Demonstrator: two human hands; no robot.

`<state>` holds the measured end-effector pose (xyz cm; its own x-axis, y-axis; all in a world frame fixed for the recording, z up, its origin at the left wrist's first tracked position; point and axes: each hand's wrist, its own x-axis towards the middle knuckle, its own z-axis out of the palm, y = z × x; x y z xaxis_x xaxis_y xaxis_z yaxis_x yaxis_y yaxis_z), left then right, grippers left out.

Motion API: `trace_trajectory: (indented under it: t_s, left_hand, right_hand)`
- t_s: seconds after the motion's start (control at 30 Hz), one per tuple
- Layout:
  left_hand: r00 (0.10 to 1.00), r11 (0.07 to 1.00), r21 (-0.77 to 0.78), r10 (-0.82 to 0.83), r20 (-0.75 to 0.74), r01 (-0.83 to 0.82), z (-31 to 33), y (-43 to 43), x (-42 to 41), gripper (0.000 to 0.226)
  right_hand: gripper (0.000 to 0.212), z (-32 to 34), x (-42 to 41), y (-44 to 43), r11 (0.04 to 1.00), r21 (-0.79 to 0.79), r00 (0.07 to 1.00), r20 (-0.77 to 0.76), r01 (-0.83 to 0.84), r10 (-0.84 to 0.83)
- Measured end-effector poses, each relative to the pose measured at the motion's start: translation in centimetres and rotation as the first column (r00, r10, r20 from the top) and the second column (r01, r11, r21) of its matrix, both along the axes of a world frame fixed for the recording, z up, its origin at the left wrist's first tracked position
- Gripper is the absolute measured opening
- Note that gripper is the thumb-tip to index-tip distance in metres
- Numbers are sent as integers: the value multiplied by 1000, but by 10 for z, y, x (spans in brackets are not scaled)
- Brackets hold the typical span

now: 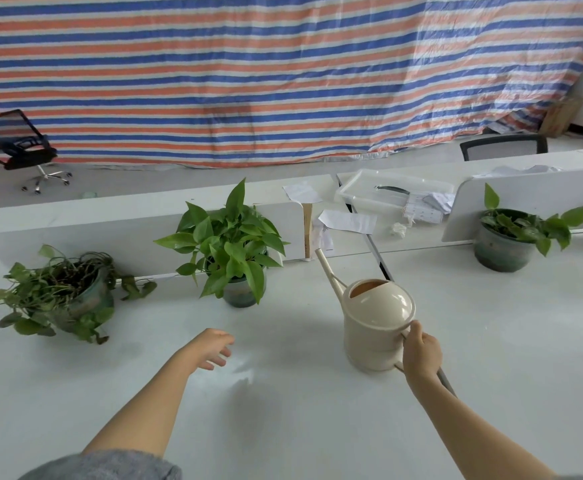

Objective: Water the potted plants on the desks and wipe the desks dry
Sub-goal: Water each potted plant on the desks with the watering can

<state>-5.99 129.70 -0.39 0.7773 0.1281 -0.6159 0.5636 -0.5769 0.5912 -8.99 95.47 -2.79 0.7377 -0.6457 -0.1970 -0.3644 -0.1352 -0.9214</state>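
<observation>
A cream watering can [375,320] stands on the white desk [318,410], its long spout pointing up and to the left. My right hand [421,351] grips its handle at the back. My left hand [215,348] hovers over the desk with relaxed fingers, holding nothing. Three potted plants stand along the low divider: a drooping one [65,292] at the left, a leafy upright one [233,251] in the middle, and a third [512,237] at the far right.
White divider panels [290,230] run behind the pots. Beyond them lie papers [347,221], a crumpled tissue [398,230] and a clear plastic tray [394,192]. Office chairs [23,150] and a striped tarpaulin stand at the back.
</observation>
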Motion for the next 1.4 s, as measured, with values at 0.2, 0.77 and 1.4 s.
trace_trajectory:
  t_s: [0.2,0.77,1.4]
  left_hand:
    - [999,999,-21,41,2,-41,-4,1,-6,25]
    - [961,952,-176,267,69,-252,-20,17,22,19]
    - [794,702,-592,585,163,-396,-48,52,144,49]
  right_hand:
    - [43,-6,-7,-6,999,-32,1000,10,-24,25]
    - [28,58,71,105,776,-541,890,103,-325,445]
    - [19,-2,186,209,722,492,851,78,-487,520]
